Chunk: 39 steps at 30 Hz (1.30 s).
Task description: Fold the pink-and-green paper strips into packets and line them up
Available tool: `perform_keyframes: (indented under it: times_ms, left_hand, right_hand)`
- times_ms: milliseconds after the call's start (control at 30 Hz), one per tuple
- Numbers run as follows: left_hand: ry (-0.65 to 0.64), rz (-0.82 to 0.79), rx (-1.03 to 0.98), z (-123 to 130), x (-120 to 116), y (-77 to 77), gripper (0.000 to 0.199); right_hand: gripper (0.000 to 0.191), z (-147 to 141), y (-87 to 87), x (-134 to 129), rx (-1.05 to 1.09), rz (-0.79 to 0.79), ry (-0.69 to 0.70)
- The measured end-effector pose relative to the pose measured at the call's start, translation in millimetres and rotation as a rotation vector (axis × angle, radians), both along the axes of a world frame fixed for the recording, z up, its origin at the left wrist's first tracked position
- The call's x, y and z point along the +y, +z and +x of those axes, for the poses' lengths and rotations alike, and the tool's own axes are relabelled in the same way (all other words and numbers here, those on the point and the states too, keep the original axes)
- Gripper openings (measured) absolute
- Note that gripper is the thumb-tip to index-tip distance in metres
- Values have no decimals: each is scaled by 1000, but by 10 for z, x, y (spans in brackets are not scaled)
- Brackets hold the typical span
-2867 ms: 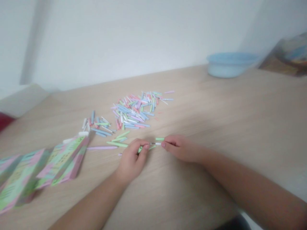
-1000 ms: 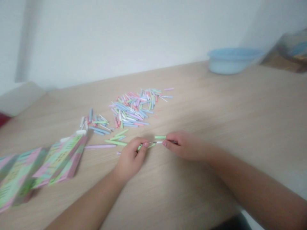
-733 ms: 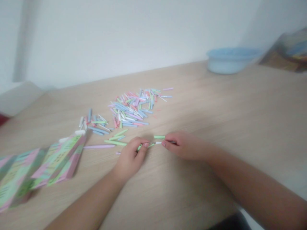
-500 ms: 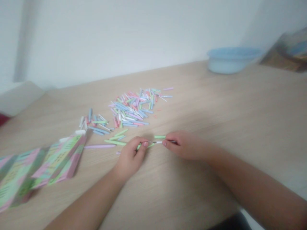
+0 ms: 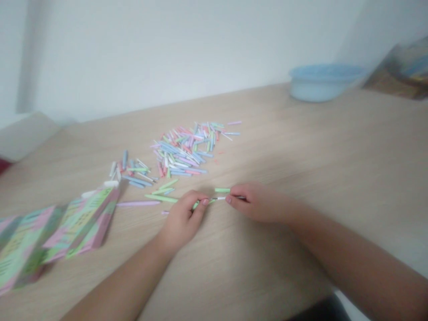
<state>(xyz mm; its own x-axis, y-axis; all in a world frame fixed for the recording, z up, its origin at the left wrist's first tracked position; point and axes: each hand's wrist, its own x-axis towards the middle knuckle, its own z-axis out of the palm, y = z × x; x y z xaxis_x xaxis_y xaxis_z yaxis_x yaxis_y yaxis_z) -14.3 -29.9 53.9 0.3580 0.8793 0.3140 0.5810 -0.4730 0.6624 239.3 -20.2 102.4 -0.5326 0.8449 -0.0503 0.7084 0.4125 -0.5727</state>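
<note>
Head view: a thin white paper-covered rod is held level between the two hands, near the middle of the table. Its right end is pinched by the thumb and forefinger of the right hand, the other fingers being curled. Its left end meets a rolled green paper strip, which is gripped by the nearly closed left hand. A short green paper tube lies just beyond the rod. Long green and lilac paper strips lie left of the hands on the pale wooden table. Farther off, a loose heap of pastel paper sticks is spread, with a smaller heap to its left. Pink-and-green patterned packets are stacked at near left, and a pale blue plastic basin stands at far right.
</note>
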Motion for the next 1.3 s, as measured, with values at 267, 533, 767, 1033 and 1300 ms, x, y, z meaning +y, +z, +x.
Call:
perform_keyframes:
  times_ms: [267,533,767,1033,1300]
  left_hand:
    - [-108,-13,35,9,-17,13,18]
    - [-181,-33,56,24,-28,28,20]
    - [-114,-1,64,42,-36,10,16]
    - [-118,68,264,5,-109,135,23]
    - [74,124,626,63,-85,38,16]
  right_hand:
    - [36,-41,-56,-52,30,0,119]
    - [32,-217,-181,-138,0,172,181]
    - [25,-179,-193,-124,69,122,135]
    - [27,-93,-127,-86,-122,239,209]
    - [27,-227,-277,-140,-263,492,328]
